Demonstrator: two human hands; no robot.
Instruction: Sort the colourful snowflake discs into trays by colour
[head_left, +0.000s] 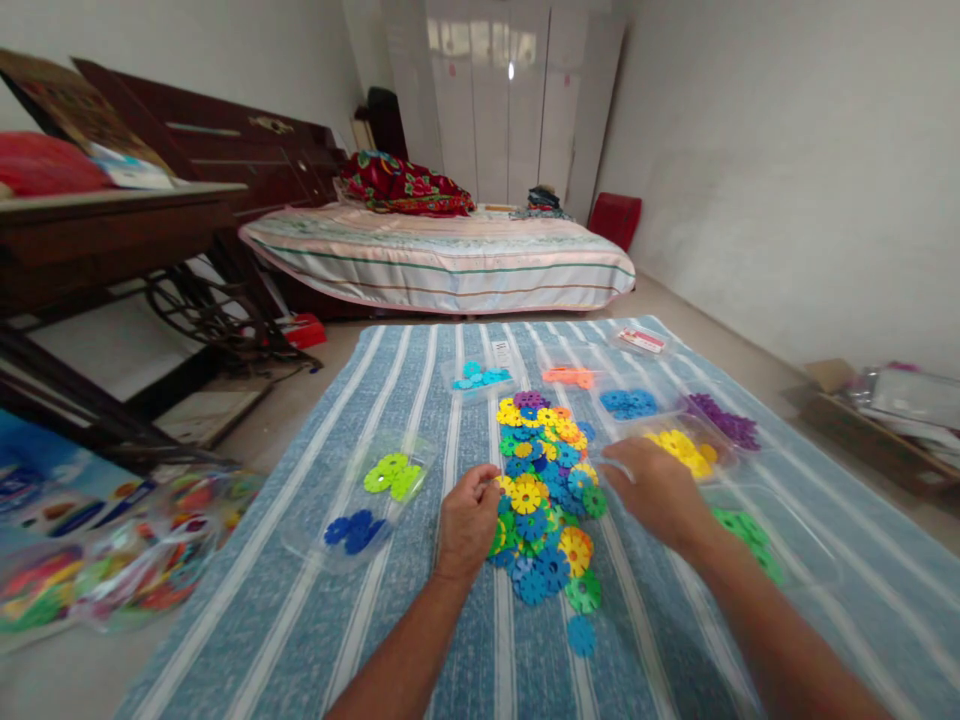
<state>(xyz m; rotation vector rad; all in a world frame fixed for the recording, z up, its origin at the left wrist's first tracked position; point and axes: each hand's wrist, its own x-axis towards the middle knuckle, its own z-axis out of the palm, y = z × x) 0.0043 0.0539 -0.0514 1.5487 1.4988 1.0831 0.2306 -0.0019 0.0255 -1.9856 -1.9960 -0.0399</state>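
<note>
L hand (469, 515) half-curled at L edge of mixed flower-disc pile (529, 493); R hand (652, 490) bent-fingered, just R of pile, nr yellow discs (679, 452). Can't tell if either's gripping.

A "W" on a white label (500, 351), other letters too blurred.

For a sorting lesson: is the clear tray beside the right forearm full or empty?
Neither: the clear tray is partly filled. Green discs lie at its left; cloth shows through the rest.
</note>
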